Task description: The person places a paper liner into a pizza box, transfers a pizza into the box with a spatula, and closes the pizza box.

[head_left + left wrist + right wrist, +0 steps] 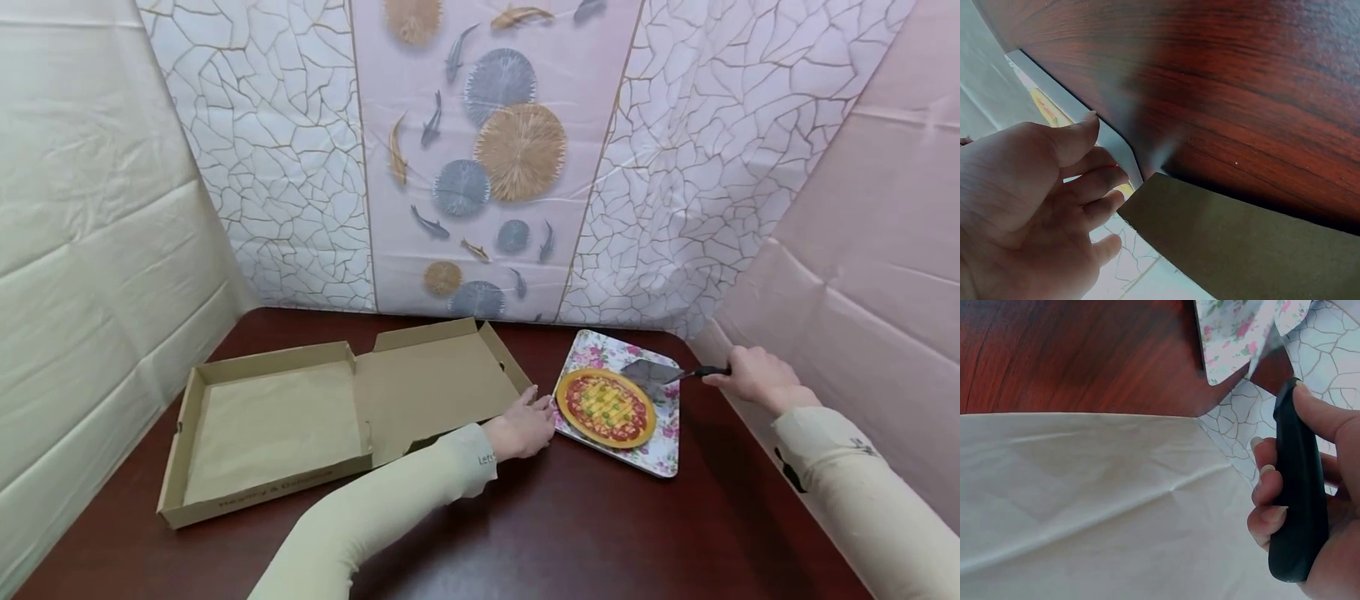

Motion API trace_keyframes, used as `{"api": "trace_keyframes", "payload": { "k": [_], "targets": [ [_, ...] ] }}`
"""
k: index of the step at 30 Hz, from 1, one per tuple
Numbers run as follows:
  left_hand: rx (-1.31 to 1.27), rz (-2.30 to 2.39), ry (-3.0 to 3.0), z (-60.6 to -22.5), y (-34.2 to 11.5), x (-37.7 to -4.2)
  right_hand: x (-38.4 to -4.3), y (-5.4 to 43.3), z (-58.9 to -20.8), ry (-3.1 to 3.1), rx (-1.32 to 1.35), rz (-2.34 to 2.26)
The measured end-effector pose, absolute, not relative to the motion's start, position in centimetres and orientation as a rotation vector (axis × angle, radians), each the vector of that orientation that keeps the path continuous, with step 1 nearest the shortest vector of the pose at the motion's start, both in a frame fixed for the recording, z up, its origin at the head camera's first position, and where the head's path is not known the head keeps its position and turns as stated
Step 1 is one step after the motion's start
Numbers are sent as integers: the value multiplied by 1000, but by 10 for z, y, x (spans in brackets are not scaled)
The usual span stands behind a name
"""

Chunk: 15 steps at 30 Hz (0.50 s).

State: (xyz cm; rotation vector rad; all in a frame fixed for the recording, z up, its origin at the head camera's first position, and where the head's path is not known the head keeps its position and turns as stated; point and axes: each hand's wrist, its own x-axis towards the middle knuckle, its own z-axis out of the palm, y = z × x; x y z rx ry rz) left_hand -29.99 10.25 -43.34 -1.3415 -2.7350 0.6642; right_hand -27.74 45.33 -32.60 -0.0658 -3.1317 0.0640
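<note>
A round pizza (606, 408) with yellow and green topping lies on a floral tray (663, 446) at the right of the table. My right hand (761, 379) grips the black handle (1300, 494) of a pizza server. The flat metal blade (647, 372) reaches over the tray, at the pizza's upper right rim; whether it is under the pizza I cannot tell. My left hand (522, 425) is at the tray's left edge, its fingers loosely bent beside the rim. In the left wrist view the thumb (1079, 134) overlaps the tray's side; firm contact is unclear.
An open cardboard pizza box (273, 433) stands on the left of the dark red table (585, 533). Its lid (435, 383) lies folded out toward the tray, its right corner close to my left hand. Fabric-covered walls (847, 275) enclose the table at the back and sides.
</note>
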Motion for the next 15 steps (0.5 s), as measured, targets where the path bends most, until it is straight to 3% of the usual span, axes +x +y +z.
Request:
{"api": "trace_keyframes", "payload": {
  "k": [15],
  "targets": [
    [-1332,626,-2744,-435,107,-299,-266,467,-308,-3129,-69,-31]
  ]
}}
